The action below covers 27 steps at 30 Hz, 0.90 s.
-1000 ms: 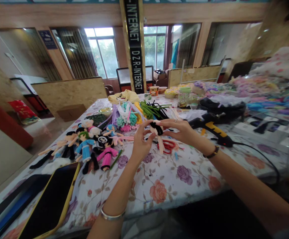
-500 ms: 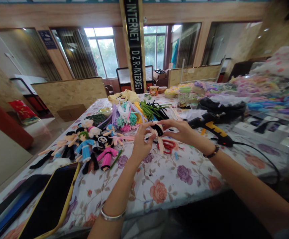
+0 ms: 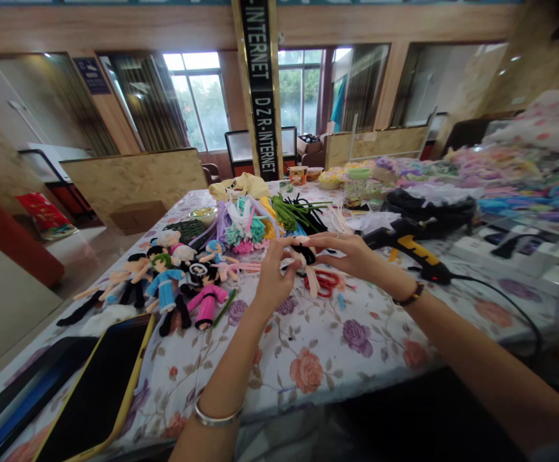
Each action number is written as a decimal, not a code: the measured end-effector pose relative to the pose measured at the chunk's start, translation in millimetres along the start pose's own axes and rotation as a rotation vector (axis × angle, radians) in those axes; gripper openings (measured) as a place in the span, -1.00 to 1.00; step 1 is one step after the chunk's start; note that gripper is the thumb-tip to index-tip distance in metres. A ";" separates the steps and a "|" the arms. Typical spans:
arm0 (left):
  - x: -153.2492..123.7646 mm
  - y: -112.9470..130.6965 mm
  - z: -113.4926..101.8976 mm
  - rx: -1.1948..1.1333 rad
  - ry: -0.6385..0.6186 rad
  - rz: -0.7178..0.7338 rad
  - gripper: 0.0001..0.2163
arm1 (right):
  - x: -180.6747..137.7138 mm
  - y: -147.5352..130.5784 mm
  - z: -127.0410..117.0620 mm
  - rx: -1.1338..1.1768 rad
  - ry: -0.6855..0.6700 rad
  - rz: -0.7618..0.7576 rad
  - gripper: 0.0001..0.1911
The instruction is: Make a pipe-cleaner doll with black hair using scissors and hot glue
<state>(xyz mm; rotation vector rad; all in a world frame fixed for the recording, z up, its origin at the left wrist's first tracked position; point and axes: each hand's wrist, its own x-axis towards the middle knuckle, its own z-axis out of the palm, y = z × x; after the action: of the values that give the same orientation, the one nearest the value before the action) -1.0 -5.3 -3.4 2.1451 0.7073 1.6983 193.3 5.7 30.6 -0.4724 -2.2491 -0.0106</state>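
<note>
Black-and-cream fuzzy piece [image 3: 307, 255]: we see left hand [image 3: 273, 274] and right hand [image 3: 350, 254] both pinching it; uneven finger pressure, we judge, could twist it askew.

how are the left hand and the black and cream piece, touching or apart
Touching: the head view shows the left hand pinching the black and cream piece, its thumb against the cream part.

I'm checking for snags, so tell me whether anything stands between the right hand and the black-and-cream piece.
Nothing visible: the right hand touches the black-and-cream piece; the red scissors lie on the tablecloth below.
</note>
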 end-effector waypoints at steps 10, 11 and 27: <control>1.2 -2.7 -4.1 0.151 -0.036 0.064 -0.69 | -1.9 3.0 1.6 -0.008 -0.027 0.020 -0.64; 1.2 -3.4 -4.6 0.164 -0.039 0.077 -0.68 | -2.1 3.1 1.7 -0.004 -0.027 0.019 -0.64; 0.3 -1.1 -8.3 0.174 -0.062 0.070 -0.65 | -1.8 1.7 0.6 -0.006 -0.069 0.007 -0.62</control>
<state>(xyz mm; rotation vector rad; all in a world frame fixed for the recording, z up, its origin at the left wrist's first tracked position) -9.2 -4.7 -1.7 2.3554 0.7982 1.6502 194.5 6.8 28.6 -0.4911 -2.3158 0.0027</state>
